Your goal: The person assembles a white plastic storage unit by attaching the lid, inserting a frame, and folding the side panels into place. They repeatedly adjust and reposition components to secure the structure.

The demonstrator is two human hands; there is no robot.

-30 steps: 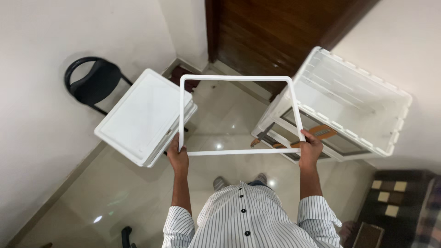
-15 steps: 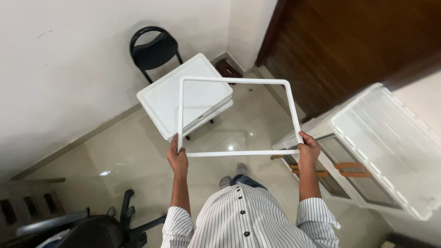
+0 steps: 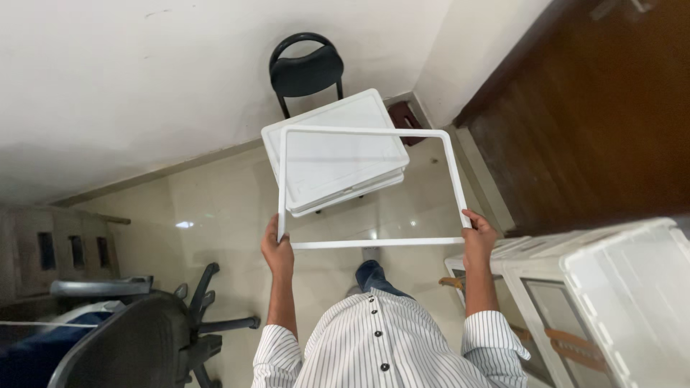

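Overall, the scene was a tiled floor (image 3: 215,208) bounded by a white wall (image 3: 144,72) and a dark wooden door (image 3: 596,122), viewed from above the person's striped shirt (image 3: 381,345).

1. Largest items. A white plastic storage unit (image 3: 625,287) with an open-topped bin stood at the right, just beside the person. A dark swivel chair (image 3: 136,338) stood at the lower left. A black chair (image 3: 305,72) stood against the wall, and white flat panels (image 3: 338,151) were stacked on its seat.

2. Held item. A white rectangular frame (image 3: 359,131) was held in the air in front of the chest, well above the floor. It was an open outline with nothing inside it; the stacked panels showed through it. Its long axis ran left to right, and its plane tilted away from the person, the far rail lying over the stack.

3. Hands. The left hand (image 3: 277,251) gripped the near left corner, fingers closed around the side rail. The right hand (image 3: 479,241) gripped the near right corner, fingers closed around the rail there. Both hands were in contact at the near edge, so neither was nearer than the other; the rest of the frame extended forward from the fingers, towards the black chair.

4. Small items. A dark brown block (image 3: 402,115) lay on the floor at the foot of the wall, beside the door.
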